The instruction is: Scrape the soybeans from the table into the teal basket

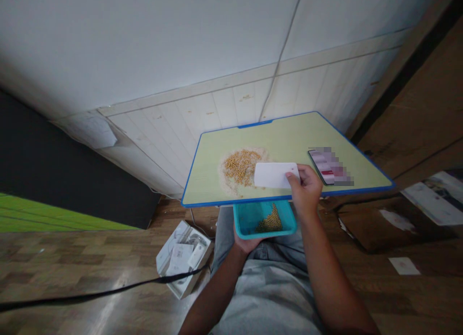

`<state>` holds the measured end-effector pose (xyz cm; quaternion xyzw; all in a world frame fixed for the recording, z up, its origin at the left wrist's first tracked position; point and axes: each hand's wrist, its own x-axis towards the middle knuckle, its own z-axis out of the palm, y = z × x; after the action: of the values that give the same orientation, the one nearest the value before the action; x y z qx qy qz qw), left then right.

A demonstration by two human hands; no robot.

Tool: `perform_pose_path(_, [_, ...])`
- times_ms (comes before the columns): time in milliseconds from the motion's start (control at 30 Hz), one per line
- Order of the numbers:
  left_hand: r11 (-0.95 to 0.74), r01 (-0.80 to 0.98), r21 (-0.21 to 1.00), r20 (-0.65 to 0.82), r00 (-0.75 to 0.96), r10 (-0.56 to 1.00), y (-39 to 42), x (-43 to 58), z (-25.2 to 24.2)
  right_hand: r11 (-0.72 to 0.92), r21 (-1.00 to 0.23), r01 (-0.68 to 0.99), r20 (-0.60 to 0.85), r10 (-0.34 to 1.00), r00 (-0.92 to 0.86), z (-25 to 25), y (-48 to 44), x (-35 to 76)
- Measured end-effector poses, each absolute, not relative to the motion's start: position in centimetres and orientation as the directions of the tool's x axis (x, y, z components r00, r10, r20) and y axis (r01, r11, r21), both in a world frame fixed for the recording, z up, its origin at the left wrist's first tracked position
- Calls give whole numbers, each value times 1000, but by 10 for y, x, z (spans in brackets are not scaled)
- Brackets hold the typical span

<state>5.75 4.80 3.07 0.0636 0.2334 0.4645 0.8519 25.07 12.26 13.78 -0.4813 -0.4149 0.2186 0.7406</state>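
My right hand (306, 186) grips the right end of a flat white scraper (273, 175), thumb on top. The scraper's left end lies over a spread of yellow soybeans (241, 166) mixed with pale, fine grains (227, 183) on the pale green tabletop (289, 137). Below the table's front edge, my left hand (246, 242) supports a teal plastic tub (240, 224) from underneath; most of its fingers are hidden by the tub. Inside the tub, beans (270, 220) are heaped toward the right side.
A phone (321, 168) lies on the right of the table, its screen partly pixelated. On the floor at lower left sits an open white box (184, 258) with papers, and a black strap (144, 283) crosses before it. A cardboard box (387, 224) stands at right. The wall (202, 103) borders the table's back.
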Motion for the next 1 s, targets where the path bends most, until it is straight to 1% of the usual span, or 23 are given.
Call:
perform_pose_path(233, [573, -751, 328, -356, 464, 811, 49, 54, 25, 435, -895, 98, 394, 670, 628, 141, 122, 254])
perform_pose_path(367, [573, -752, 325, -346, 469, 813, 48, 55, 30, 413, -904, 109, 393, 702, 595, 144, 119, 254])
perform_pose_path(467, [569, -756, 324, -341, 467, 815, 47, 56, 33, 427, -897, 115, 409, 702, 583, 144, 118, 251])
perform_pose_path(633, [579, -749, 322, -394, 450, 801, 48, 57, 32, 435, -895, 96, 409, 716, 565, 142, 118, 243])
perform_pose_path(733, [580, -746, 327, -387, 454, 802, 49, 58, 32, 422, -902, 95, 402, 736, 545, 140, 119, 242])
perform_pose_path(1000, [587, -754, 294, -385, 468, 795, 49, 56, 28, 424, -904, 59, 388, 754, 530, 141, 118, 243])
